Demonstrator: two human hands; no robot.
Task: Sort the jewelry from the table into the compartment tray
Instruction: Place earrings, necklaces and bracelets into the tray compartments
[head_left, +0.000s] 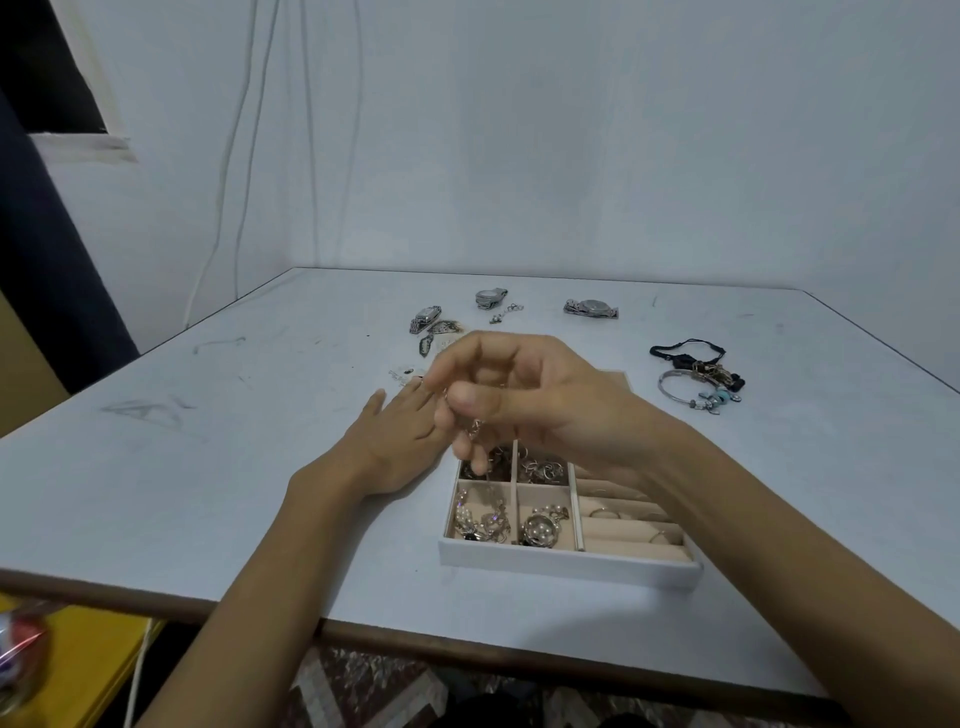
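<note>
Pinched a thin chain (474, 430) between thumb and finger of the right hand (524, 400). Hung long and straight down, just over the left boxes of the tray (566, 564). Rested the left hand (395, 441) flat, fingers straight, just left of it.

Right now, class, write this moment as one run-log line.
right hand: pinches chain over tray | left hand: flat on table | unsorted: watches, bracelets

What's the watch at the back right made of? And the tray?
The watch looks like shiny silvery metal, with a glinting link band. The tray has a smooth white wall, maybe faux leather; its matte beige lining looks like velvet.
</note>
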